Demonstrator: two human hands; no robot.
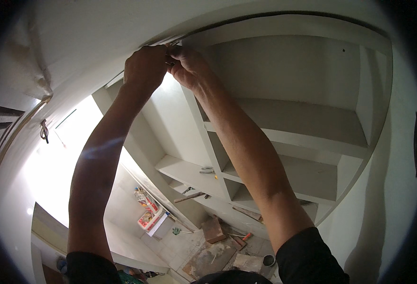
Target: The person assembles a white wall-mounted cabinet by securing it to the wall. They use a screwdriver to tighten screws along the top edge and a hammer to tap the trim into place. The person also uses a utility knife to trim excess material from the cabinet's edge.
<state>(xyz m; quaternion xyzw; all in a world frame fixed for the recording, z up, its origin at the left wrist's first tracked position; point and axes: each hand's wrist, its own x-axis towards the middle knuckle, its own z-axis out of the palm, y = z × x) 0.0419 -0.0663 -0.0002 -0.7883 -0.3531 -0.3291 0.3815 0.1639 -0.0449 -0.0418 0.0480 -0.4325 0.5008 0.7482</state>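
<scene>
Up at the top edge of a built-in unit, two bare hands meet close together, the arms in short black sleeves reaching up from the lower edge. The pale grey-white shelving unit with square compartments [286, 134] fills the right and centre of the view. The left hand [144, 66] is bent over with its fingers curled; the right hand [189, 68] is just beside it, fingers bent inward, both against the left end of the unit's long, pale top rail [293, 26]. Each grip looks narrow, but the fingertips are hidden or too small to make out, so whether they hold anything cannot be told.

Judging by what shows, the main structure is done: upright dividers and horizontal shelves are in place. A dark narrow gap [284, 13] runs along the top rail, and a small dark hole [344, 50] marks the back panel. Work at the top edge seems unfinished, since both hands are there; how much is left cannot be told.

Lower down, grey-handled pliers [207, 170] lie on a shelf. On the floor are a brown block-shaped object [213, 230], a red-handled tool [247, 236] and a dark round container [268, 260], which suggests that clearing up also remains.
</scene>
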